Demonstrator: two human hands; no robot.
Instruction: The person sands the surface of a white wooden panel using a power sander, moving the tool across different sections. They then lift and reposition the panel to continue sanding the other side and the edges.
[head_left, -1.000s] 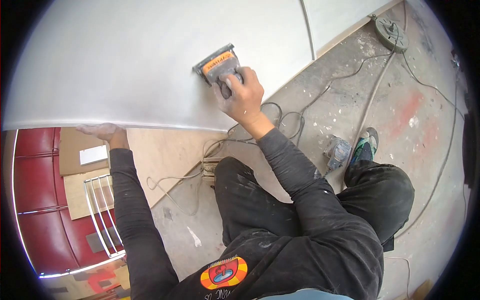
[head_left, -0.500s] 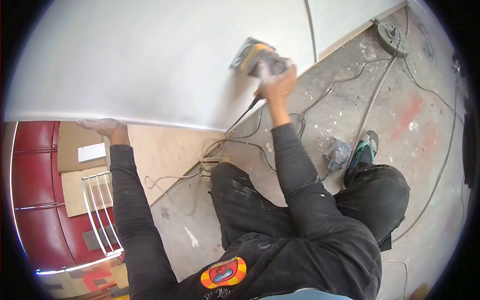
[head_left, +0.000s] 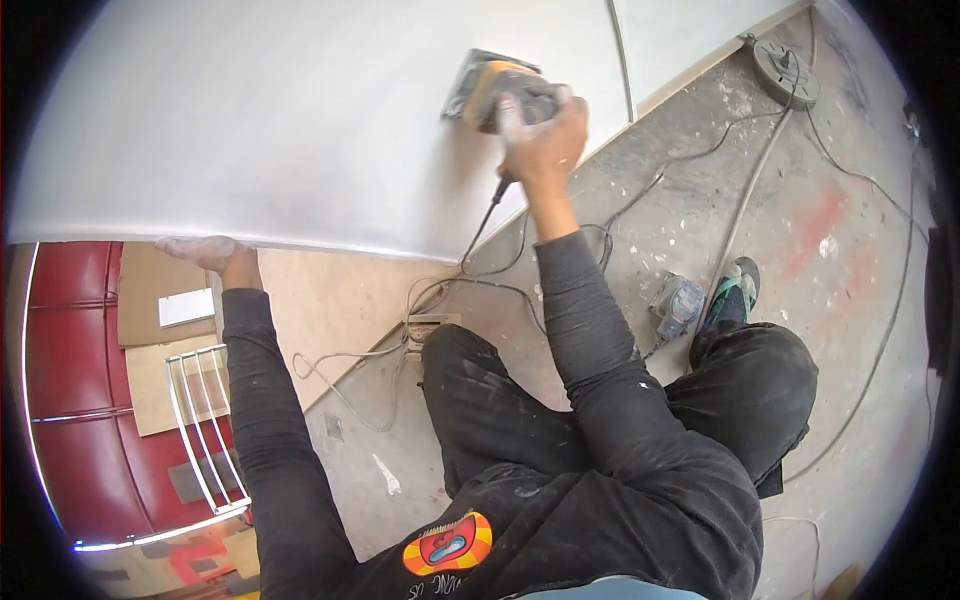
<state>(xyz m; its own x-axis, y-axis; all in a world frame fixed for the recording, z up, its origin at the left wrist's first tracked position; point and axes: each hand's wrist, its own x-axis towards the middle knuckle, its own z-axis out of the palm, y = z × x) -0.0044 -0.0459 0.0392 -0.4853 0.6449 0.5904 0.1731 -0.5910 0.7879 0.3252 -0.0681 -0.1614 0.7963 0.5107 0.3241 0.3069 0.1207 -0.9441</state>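
My right hand [head_left: 545, 140] is wrapped round a yellow-and-dark electric sander [head_left: 490, 90], whose flat pad lies against the large white panel [head_left: 270, 120]. A black cord runs down from the sander's back end. At the panel's lower left edge, my left hand [head_left: 205, 252] lies stretched out and flat, its dusty fingers touching the edge from below. Part of that hand is hidden by the panel.
A second sander [head_left: 678, 305] rests on the floor by my foot. Cables [head_left: 500, 285] run over the concrete to a round cable reel [head_left: 785, 75]. A socket box [head_left: 432, 328] sits by my knee. Red padded panels [head_left: 75, 360] and a white rack [head_left: 205, 430] are at left.
My right hand has slid the sander a little up and to the left across the white panel. My left hand stays at the panel's edge.
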